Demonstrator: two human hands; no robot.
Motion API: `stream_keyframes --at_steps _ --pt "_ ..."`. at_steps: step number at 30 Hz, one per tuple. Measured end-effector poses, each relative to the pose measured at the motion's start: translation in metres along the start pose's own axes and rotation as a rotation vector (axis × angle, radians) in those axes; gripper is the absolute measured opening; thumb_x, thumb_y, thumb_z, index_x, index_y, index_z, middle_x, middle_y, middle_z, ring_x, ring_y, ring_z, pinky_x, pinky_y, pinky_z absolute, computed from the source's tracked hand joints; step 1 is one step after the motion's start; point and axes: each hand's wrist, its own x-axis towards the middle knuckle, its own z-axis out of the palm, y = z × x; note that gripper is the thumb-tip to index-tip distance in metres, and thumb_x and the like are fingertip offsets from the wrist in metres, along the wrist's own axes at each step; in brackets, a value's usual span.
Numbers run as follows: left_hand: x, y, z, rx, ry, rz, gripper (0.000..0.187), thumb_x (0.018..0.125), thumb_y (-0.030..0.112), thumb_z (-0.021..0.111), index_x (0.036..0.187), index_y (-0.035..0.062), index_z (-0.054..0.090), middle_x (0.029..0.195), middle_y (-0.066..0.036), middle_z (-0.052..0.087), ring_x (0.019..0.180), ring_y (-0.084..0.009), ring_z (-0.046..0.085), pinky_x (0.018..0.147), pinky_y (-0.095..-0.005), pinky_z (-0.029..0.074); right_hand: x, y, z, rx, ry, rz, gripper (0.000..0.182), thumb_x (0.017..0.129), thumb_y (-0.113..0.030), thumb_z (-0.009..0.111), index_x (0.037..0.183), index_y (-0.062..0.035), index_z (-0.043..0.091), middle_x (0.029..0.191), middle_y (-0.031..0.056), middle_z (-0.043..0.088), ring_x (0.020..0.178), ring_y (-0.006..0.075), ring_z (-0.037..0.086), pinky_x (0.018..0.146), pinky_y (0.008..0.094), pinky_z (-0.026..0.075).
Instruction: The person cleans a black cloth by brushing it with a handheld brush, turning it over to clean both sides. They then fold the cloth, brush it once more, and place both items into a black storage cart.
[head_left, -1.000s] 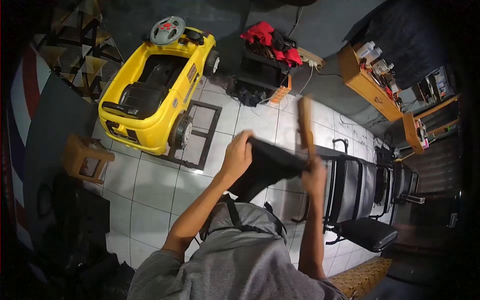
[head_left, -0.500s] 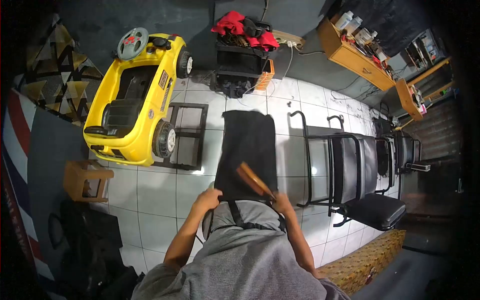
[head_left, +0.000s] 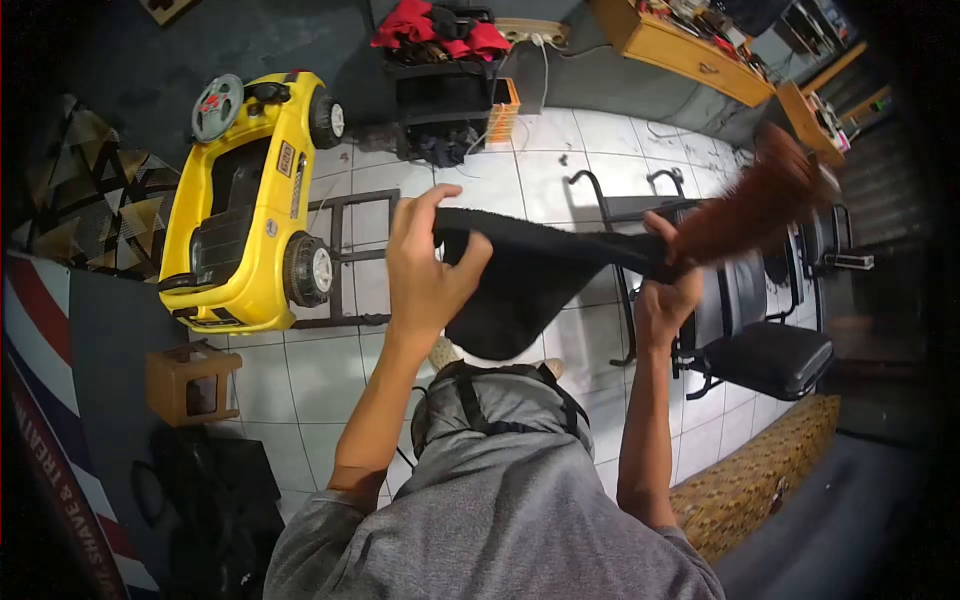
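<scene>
A black cloth (head_left: 510, 290) hangs between my hands in front of my lap, its top edge folded and its lower part drooping. My left hand (head_left: 432, 265) is raised at the cloth's left corner, thumb and fingers spread apart; whether the palm touches the fabric cannot be made out. My right hand (head_left: 668, 300) is closed around the cloth's right end and the grip of a brush. The brush (head_left: 755, 205) points up and to the right, its reddish-brown head smeared by motion.
On the left, a yellow toy car (head_left: 245, 210) stands by a metal frame (head_left: 360, 225), with a brown stool (head_left: 192, 383) nearer. Black chairs (head_left: 765, 355) stand at right, beside a woven-patterned bench (head_left: 755, 480). Ahead are a black cart (head_left: 445, 95) and wooden drawer (head_left: 700, 55).
Both hands have risen from my lap, lifting the cloth off its flat, hanging position. My left fingers have spread apart. The brush has swung up to the right.
</scene>
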Motion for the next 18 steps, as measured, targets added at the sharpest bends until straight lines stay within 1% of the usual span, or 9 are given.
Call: stream_keyframes --at_steps 2,3,4,6,7,10,14,16,18 --pt "-0.016 0.011 0.001 0.031 -0.041 0.013 0.049 0.065 0.002 0.069 0.111 0.0046 0.056 0.095 -0.012 0.055 0.084 -0.0258 0.056 0.076 -0.0324 0.045 -0.008 -0.003 -0.012 -0.090 0.003 -0.070 0.031 0.076 0.008 0.057 0.107 0.0042 0.056 0.104 0.0105 0.063 0.092 0.0155 0.059 0.080 0.0264 0.046" --pt "-0.029 -0.001 0.010 0.052 -0.085 0.005 0.056 0.062 0.003 0.071 0.115 0.0057 0.055 0.096 -0.012 0.055 0.085 -0.0252 0.055 0.076 -0.0324 0.045 -0.030 0.027 -0.016 0.237 0.062 0.108 0.032 0.075 0.005 0.064 0.106 0.0033 0.056 0.104 0.0091 0.063 0.095 0.0153 0.060 0.080 0.0262 0.047" --pt "-0.044 -0.019 0.025 0.008 -0.083 0.117 0.056 0.062 0.001 0.071 0.115 0.0088 0.055 0.083 -0.011 0.048 0.074 -0.0278 0.048 0.068 -0.0349 0.042 -0.052 0.029 -0.011 -0.244 0.061 0.026 0.033 0.074 0.007 0.063 0.106 0.0012 0.056 0.102 0.0135 0.063 0.095 0.0200 0.060 0.080 0.0313 0.048" --pt "-0.091 -0.073 0.050 0.165 -0.417 0.029 0.051 0.071 0.001 0.065 0.120 0.0087 0.053 0.087 -0.017 0.058 0.080 -0.0349 0.054 0.074 -0.0419 0.044 -0.106 0.062 -0.017 -0.379 -0.221 0.111 0.047 0.063 0.015 0.052 0.109 0.0034 0.054 0.099 0.0256 0.059 0.098 0.0398 0.057 0.082 0.0405 0.047" --pt "-0.115 -0.103 0.056 0.340 -0.828 -0.198 0.046 0.077 0.007 0.060 0.122 0.0087 0.052 0.087 -0.021 0.060 0.085 -0.0374 0.058 0.075 -0.0464 0.045 -0.153 0.094 -0.020 -0.425 -0.350 0.174 0.048 0.060 0.013 0.051 0.107 0.0051 0.054 0.098 0.0263 0.059 0.095 0.0431 0.057 0.081 0.0420 0.047" --pt "-0.211 -0.198 0.052 0.358 -1.251 -0.191 0.023 0.077 0.016 0.058 0.097 0.0065 0.067 0.092 -0.020 0.063 0.086 -0.0371 0.061 0.074 -0.0439 0.047 -0.240 0.125 -0.041 -0.621 -0.976 0.736 0.036 0.065 0.004 0.054 0.099 -0.0067 0.062 0.092 0.0252 0.061 0.095 0.0392 0.058 0.080 0.0460 0.047" --pt "-0.196 -0.195 0.054 0.195 -1.228 -0.255 0.027 0.075 0.011 0.053 0.099 0.0079 0.066 0.090 -0.019 0.064 0.085 -0.0360 0.062 0.077 -0.0412 0.049 -0.260 0.144 -0.066 -0.488 -1.087 0.798 0.028 0.063 0.001 0.058 0.090 -0.0044 0.063 0.089 0.0207 0.064 0.085 0.0365 0.062 0.075 0.0425 0.050" --pt "-0.160 -0.171 0.070 0.247 -0.981 -0.276 0.026 0.076 0.009 0.049 0.095 0.0088 0.067 0.090 -0.020 0.064 0.086 -0.0361 0.061 0.078 -0.0439 0.049 -0.226 0.143 -0.059 -0.392 -0.887 0.899 0.027 0.062 -0.001 0.057 0.089 -0.0059 0.064 0.085 0.0211 0.063 0.080 0.0381 0.061 0.072 0.0436 0.050" --pt "-0.116 -0.147 0.088 0.371 -0.775 -0.118 0.024 0.077 0.009 0.050 0.096 0.0087 0.065 0.085 -0.024 0.060 0.083 -0.0400 0.059 0.072 -0.0485 0.048 -0.170 0.112 -0.046 -0.637 -0.514 0.565 0.023 0.063 0.003 0.054 0.085 -0.0024 0.060 0.082 0.0227 0.061 0.080 0.0418 0.059 0.069 0.0472 0.047"
